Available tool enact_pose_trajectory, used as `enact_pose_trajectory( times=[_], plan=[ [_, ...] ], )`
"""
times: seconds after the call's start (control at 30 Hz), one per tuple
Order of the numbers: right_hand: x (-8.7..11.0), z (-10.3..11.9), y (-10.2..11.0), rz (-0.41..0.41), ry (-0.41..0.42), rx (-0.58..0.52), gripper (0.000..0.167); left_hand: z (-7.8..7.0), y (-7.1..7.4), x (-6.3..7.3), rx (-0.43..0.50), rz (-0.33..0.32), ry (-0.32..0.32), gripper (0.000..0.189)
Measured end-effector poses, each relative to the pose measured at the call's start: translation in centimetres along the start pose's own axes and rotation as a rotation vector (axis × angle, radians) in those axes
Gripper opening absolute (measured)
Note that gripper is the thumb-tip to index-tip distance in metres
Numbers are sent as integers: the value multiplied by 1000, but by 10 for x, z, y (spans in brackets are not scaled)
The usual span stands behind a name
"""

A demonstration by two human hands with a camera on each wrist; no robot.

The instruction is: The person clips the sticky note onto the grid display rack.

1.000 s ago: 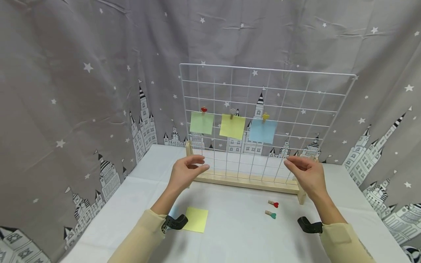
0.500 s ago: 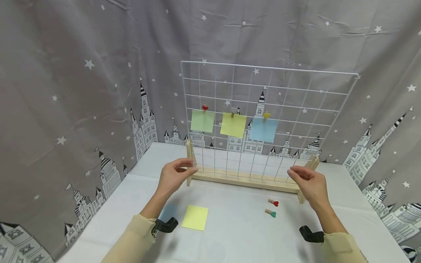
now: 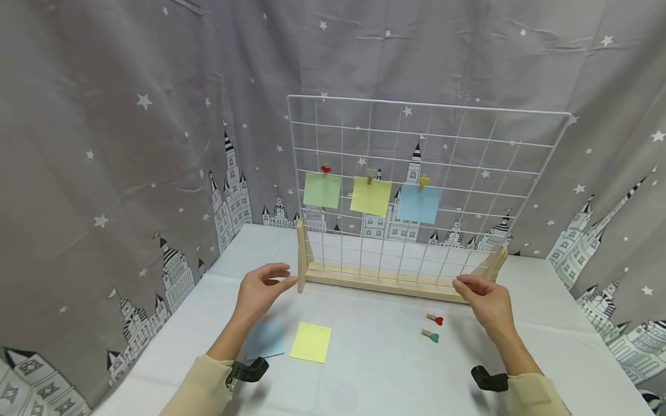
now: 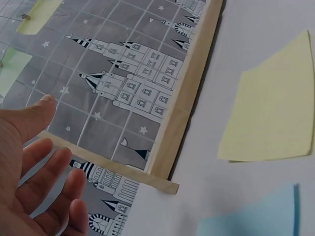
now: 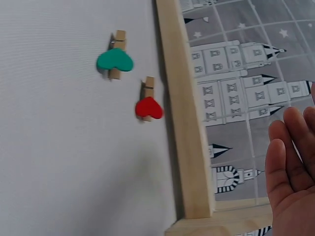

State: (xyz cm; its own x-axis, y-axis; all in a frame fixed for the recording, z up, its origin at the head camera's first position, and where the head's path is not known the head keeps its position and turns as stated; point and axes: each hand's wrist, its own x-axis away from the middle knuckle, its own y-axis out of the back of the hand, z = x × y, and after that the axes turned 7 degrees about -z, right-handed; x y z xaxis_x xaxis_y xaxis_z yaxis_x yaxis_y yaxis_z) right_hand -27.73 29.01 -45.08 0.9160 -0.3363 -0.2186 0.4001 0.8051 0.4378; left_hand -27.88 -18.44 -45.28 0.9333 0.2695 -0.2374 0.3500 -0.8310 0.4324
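Note:
My left hand (image 3: pixel 262 292) hovers beside the left foot of the wire grid stand, fingers loosely bent and nothing in them. Below it on the table lie a blue sticky note pad (image 3: pixel 266 340), partly behind the forearm, and a yellow sticky note pad (image 3: pixel 310 342). My right hand (image 3: pixel 486 301), also holding nothing, is in front of the stand's right foot. Left of it lie a red heart clothespin (image 5: pixel 148 104) and a green heart clothespin (image 5: pixel 115 59). On the white wire grid (image 3: pixel 468 156) hang a green note (image 3: pixel 322 190), a yellow note (image 3: pixel 370 197) and a blue note (image 3: pixel 419 204), each under a heart clothespin.
The grid stands in a wooden base (image 3: pixel 385 283) with upright feet at both ends. A grey curtain (image 3: pixel 130 69) printed with castles and stars hangs behind and around the white table (image 3: pixel 364 381).
My left hand has moved left and down, away from the grid, uncovering more of the blue pad. My right hand has lowered slightly. The clipped notes and clothespins stay in place.

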Motion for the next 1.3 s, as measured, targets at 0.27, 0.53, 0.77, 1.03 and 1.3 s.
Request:
enact_pose_trajectory(
  times=[0.27,0.53,0.77,1.03,1.3],
  plan=[
    [0,-12,-11,21,-32,8,45,12,0,7,-44,4,28,49],
    [3,-21,-20,63,-72,19,42,24,3,12,-73,14,82,50],
    [3,-31,-24,86,-99,19,41,39,13,21,-99,21,110,50],
    [4,-43,-30,93,-80,18,39,58,17,30,-99,9,134,50],
    [6,-46,-30,93,-91,54,38,75,24,33,-145,-48,117,47]
  ],
)
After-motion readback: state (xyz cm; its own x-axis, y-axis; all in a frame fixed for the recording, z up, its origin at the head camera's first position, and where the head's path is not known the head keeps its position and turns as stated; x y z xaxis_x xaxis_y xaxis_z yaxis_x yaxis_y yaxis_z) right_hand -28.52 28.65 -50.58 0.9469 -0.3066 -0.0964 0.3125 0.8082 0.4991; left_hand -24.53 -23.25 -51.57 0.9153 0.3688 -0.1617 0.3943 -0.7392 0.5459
